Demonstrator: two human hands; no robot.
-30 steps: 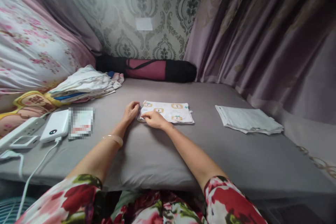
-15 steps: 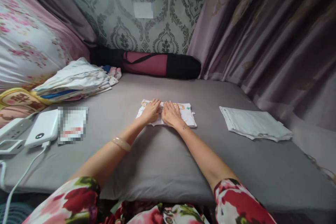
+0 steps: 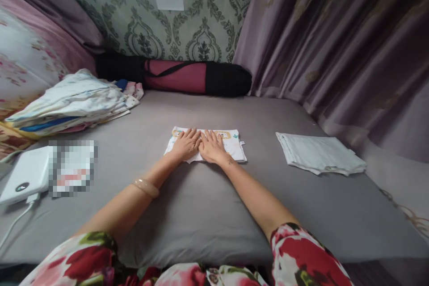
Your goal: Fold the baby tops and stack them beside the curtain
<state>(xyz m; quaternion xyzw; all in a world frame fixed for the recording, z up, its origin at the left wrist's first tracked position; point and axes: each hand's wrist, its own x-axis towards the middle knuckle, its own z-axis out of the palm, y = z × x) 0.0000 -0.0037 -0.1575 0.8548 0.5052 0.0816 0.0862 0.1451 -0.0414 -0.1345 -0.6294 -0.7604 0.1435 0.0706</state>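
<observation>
White printed cloth [image 3: 236, 145], one, under left hand [image 3: 186, 145] and right hand [image 3: 211, 147]

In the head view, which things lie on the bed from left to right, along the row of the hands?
Power bank → left hand → right hand → folded white cloth. Both hands lie flat on a printed cloth.

Cloth [image 3: 234, 145] at mattress [image 3: 201, 214] centre, folded stack [image 3: 318, 153] to its right, clothes pile [image 3: 70, 103] and seemingly power bank [image 3: 25, 176] left.
</observation>
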